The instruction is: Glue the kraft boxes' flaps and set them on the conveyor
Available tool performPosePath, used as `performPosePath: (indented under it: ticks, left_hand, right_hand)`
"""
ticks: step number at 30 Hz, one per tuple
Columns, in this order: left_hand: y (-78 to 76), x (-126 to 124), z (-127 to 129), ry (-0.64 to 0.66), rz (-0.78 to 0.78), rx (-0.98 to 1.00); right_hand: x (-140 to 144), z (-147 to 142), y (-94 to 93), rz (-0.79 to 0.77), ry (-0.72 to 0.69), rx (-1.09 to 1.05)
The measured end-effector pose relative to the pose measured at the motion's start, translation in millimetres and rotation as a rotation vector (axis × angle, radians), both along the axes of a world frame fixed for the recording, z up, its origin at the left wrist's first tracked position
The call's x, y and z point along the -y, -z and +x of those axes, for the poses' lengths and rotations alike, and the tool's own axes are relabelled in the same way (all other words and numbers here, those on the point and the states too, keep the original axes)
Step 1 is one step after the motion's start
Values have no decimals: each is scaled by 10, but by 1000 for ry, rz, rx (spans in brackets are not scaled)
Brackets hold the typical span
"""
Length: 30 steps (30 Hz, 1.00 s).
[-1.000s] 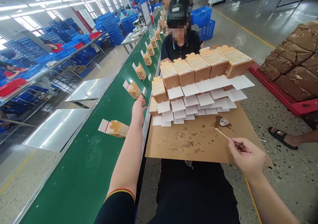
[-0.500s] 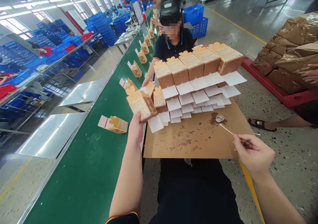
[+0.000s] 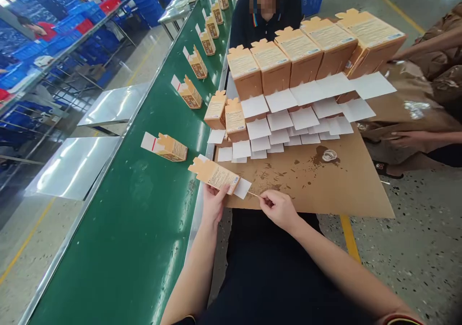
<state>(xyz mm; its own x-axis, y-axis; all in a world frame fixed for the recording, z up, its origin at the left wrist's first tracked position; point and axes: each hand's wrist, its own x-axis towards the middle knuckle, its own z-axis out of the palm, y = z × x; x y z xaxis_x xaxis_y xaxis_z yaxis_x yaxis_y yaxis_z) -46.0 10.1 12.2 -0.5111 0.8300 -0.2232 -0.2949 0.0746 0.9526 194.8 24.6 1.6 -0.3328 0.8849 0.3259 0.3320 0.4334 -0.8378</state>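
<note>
Left hand (image 3: 213, 203) closed around a tan carton (image 3: 215, 175), held flat, white flap pointing toward the right hand. Right hand (image 3: 278, 208) pinches a thin stick (image 3: 253, 194), tip at the flap edge. Just beyond both hands: stained cardboard desk (image 3: 346, 190), small clear dish (image 3: 329, 155), then rows of cartons (image 3: 288, 60) with white flaps. Left of the left hand: green conveyor (image 3: 144, 209) carrying a carton on belt (image 3: 166, 147).

The room is bright, with soft, faint shadows. White glare shines on the metal plates (image 3: 75, 164) beside the green belt (image 3: 144, 205). Straight lines bend near the picture's edges. One face is blurred, and far things look fuzzy.
</note>
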Motion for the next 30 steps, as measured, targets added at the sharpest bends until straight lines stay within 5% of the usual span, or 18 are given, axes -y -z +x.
performPosePath:
  ticks: [7,16,22,30]
  left_hand:
    - [6,13,36,4,-33,-31]
    - [-6,71,255,-6,-16,-182]
    - [53,213,417,20,-94,-452]
    - [63,179,409,52,-60,-622]
  right_hand:
    - [1,46,99,43,-100,106]
    - [-189,187,-3,-31,66,74]
    - [-71,415,-134,-49,228,-32]
    - [51,528,-242,-74,268,-60]
